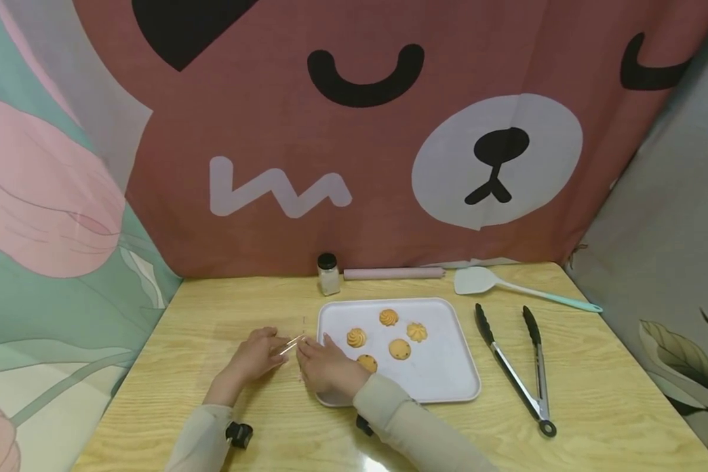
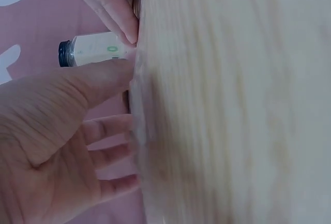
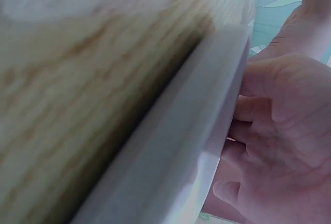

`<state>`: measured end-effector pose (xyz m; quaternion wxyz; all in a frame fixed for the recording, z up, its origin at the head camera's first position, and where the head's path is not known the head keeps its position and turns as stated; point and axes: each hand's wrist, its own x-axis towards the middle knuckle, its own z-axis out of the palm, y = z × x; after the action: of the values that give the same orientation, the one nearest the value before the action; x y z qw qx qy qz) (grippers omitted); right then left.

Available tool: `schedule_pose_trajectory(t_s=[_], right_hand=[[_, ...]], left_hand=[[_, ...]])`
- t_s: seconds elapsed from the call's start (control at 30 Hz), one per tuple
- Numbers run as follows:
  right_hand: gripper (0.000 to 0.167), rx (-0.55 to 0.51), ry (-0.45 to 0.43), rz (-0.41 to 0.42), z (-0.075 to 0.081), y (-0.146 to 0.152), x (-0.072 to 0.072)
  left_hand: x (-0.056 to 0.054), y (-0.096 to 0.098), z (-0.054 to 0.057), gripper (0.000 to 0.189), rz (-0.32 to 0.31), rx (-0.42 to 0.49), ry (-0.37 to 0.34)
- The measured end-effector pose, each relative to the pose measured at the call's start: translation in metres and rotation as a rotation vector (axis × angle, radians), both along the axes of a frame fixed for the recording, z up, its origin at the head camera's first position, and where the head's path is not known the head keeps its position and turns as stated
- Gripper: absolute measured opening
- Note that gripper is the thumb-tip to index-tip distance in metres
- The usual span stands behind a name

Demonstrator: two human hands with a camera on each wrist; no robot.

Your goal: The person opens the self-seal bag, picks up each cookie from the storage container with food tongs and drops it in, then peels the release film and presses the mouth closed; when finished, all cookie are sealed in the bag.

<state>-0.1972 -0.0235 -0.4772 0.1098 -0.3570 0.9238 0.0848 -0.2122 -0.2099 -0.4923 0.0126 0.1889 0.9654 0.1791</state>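
A clear plastic bag [image 1: 292, 343], glinting and faint in outline, lies at the left of the tray between the two hands. My left hand [image 1: 256, 354] pinches its edge from the left; in the left wrist view the thumb and fingers [image 2: 120, 125] meet the film close to the wood. From the right, my right hand [image 1: 324, 364] pinches the bag's other side, its wrist over the tray's left edge. Several round cookies [image 1: 399, 349] are spread on the white tray [image 1: 436, 387], one partly covered by the right hand. In the right wrist view the tray rim [image 3: 181, 131] hides the fingertips.
Behind the tray stand a small black-lidded jar [image 1: 329, 275] and a pale pink rolling pin [image 1: 394, 273]. A white spatula with a mint handle [image 1: 525, 288] lies at the back right. Spread tongs [image 1: 516, 373] rest right of the tray on the wooden table [image 1: 602, 393].
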Motion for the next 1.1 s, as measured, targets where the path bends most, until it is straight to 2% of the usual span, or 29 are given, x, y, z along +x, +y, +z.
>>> schedule_pose_trajectory(t_s=[0.17, 0.27, 0.4, 0.5, 0.63, 0.73, 0.93, 1.1], right_hand=[[0.049, 0.009, 0.02, 0.008, 0.001, 0.0, 0.001], [0.047, 0.006, 0.028, 0.012, 0.003, 0.001, 0.002], [0.047, -0.008, 0.017, 0.004, 0.005, 0.001, 0.002], [0.048, -0.026, -0.008, -0.006, 0.003, 0.001, 0.001], [0.049, -0.023, -0.035, -0.01, 0.005, 0.0, 0.0], [0.049, -0.018, -0.044, -0.016, 0.006, -0.001, 0.0], [0.049, -0.027, -0.022, -0.014, 0.003, -0.001, -0.001], [0.047, -0.036, -0.018, -0.016, 0.003, 0.001, 0.0]], left_hand=[[-0.005, 0.0, -0.003, 0.013, -0.015, 0.046, 0.107], [-0.008, -0.001, -0.003, 0.005, -0.008, 0.058, 0.139], [-0.01, -0.002, -0.005, 0.005, -0.01, 0.105, 0.181], [-0.011, -0.004, -0.007, 0.007, -0.025, 0.186, 0.223], [-0.011, -0.006, -0.009, 0.006, -0.006, 0.322, 0.2], [-0.01, -0.007, -0.009, 0.004, 0.054, 0.386, 0.151], [-0.009, -0.008, -0.005, 0.008, 0.167, 0.449, 0.138], [-0.009, -0.009, 0.001, 0.006, 0.171, 0.477, 0.15]])
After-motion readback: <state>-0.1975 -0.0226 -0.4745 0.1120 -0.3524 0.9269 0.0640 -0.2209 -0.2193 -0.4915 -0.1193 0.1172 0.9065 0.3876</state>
